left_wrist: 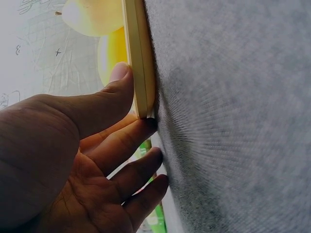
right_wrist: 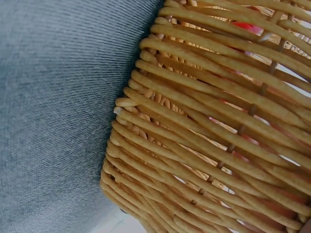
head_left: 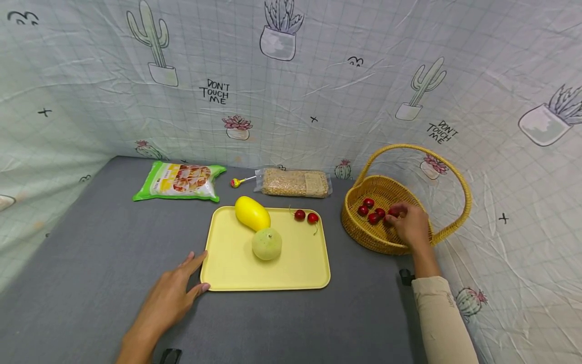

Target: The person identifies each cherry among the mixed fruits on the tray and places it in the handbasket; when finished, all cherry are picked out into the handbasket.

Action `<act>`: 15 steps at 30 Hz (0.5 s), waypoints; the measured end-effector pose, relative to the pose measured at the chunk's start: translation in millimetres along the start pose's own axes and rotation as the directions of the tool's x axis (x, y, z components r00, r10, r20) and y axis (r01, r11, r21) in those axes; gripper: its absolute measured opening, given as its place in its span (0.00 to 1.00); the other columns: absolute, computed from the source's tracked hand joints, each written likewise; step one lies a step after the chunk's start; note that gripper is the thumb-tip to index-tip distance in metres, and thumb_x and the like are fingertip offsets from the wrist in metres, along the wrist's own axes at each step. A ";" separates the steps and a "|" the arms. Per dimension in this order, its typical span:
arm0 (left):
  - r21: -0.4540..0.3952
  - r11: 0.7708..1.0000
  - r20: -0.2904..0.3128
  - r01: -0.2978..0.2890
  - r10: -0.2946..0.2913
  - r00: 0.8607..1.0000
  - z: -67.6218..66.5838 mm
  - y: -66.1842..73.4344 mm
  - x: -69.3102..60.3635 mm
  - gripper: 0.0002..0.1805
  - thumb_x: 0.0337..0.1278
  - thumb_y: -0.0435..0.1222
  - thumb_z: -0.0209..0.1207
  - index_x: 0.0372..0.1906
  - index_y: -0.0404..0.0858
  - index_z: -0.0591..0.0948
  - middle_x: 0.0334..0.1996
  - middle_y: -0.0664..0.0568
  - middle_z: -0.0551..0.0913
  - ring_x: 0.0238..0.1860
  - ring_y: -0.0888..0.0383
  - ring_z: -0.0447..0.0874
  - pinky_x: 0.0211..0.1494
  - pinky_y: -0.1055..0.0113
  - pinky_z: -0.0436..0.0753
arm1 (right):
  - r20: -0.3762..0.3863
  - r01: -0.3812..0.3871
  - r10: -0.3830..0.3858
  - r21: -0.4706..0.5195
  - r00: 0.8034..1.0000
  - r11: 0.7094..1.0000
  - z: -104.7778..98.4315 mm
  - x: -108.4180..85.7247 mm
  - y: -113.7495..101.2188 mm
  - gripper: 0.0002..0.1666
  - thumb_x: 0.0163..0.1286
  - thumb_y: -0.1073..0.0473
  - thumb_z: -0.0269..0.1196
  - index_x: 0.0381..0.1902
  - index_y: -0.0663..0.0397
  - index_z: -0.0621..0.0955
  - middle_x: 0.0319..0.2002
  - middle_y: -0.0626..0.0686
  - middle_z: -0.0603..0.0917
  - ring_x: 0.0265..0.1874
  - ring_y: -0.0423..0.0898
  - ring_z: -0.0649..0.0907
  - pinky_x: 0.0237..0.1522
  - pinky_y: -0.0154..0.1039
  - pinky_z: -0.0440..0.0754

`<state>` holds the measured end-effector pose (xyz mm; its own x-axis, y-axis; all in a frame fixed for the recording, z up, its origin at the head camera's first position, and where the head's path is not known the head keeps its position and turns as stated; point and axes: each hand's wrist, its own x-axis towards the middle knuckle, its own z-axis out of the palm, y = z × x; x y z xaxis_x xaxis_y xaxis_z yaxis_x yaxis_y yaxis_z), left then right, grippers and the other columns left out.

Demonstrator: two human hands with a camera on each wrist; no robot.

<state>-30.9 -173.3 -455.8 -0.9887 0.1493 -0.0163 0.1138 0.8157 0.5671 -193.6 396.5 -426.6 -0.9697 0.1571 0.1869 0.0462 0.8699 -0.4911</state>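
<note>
Touching tray [head_left: 300, 275] with left hand [head_left: 170, 293], wide grip. Over cherries [head_left: 374, 218] in basket [head_left: 366, 237] with right hand [head_left: 413, 226]; can't tell if pinching.

Soft, even light is filling my head view, my right sleeve [head_left: 441, 318] casting a faint shadow on the grey table [head_left: 359, 323]. At my left wrist, upper-left glare is bleaching the patterned cloth [left_wrist: 34, 58] while my left hand [left_wrist: 73, 145] is looking dim. Brightness is piercing the basket [right_wrist: 209, 121] weave.
</note>
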 end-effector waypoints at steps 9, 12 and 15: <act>-0.006 1.000 -0.007 -0.009 0.009 1.000 0.2 -0.2 -0.8 0.43 0.58 0.36 0.76 0.78 0.38 0.72 0.73 0.28 0.73 0.73 0.31 0.75 0.66 0.31 0.79 | -0.253 0.165 -0.141 0.076 0.957 0.983 4.7 -0.3 -4.0 0.16 0.65 0.64 0.78 0.49 0.63 0.89 0.43 0.64 0.91 0.41 0.62 0.82 0.48 0.51 0.71; -0.006 1.000 -0.010 -0.011 0.011 1.000 0.0 -0.1 -0.9 0.43 0.58 0.36 0.76 0.78 0.38 0.72 0.73 0.27 0.73 0.73 0.31 0.75 0.66 0.31 0.79 | -0.354 0.249 -0.204 0.088 0.913 0.965 6.7 -2.3 -4.9 0.17 0.62 0.64 0.79 0.47 0.64 0.89 0.41 0.64 0.91 0.39 0.64 0.82 0.46 0.51 0.71; -0.011 1.000 -0.013 -0.017 0.017 1.000 -0.5 -0.3 -0.5 0.43 0.58 0.36 0.76 0.78 0.37 0.72 0.72 0.27 0.74 0.73 0.31 0.75 0.66 0.31 0.79 | -0.443 0.316 -0.251 0.079 0.861 0.945 8.2 -5.4 -6.1 0.19 0.59 0.62 0.82 0.46 0.64 0.90 0.39 0.65 0.91 0.38 0.64 0.81 0.43 0.47 0.71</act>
<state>-30.4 -173.9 -455.5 -0.9878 0.1555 0.0038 0.1292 0.8067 0.5767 -190.6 386.5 -431.5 -0.7405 0.1242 0.6605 -0.2816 0.8351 -0.4726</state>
